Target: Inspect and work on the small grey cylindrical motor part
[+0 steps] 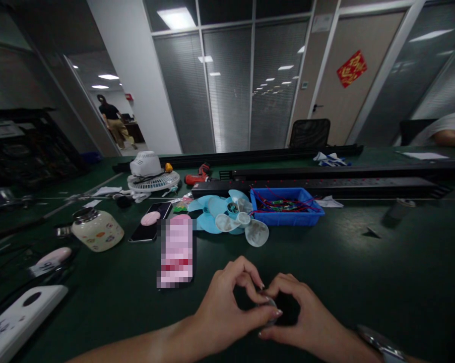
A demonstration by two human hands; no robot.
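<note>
Low over the green table (pixel 121 302), my left hand (pixel 231 302) and my right hand (pixel 306 312) meet fingertip to fingertip. A small greyish rounded piece (pixel 271 303) is pinched between them; fingers cover most of it, so its exact kind does not show. Both hands are closed, with thumbs and forefingers curled about the piece. Beyond them lie pale blue fan blades (pixel 208 214), with a translucent fan blade (pixel 256 233) set against them. To the right of the blades is a blue plastic bin (pixel 287 218) holding red wires and small circuit boards.
A pink pixelated item (pixel 177 247), a phone (pixel 147 224) and a cream flask (pixel 98 231) lie to the left. Behind are a white fan (pixel 153 174), a red-orange power drill (pixel 199 175) and long black bars (pixel 325 189). A metal cylinder (pixel 403 207) stands right. Another person's arm (pixel 448 135) shows far right.
</note>
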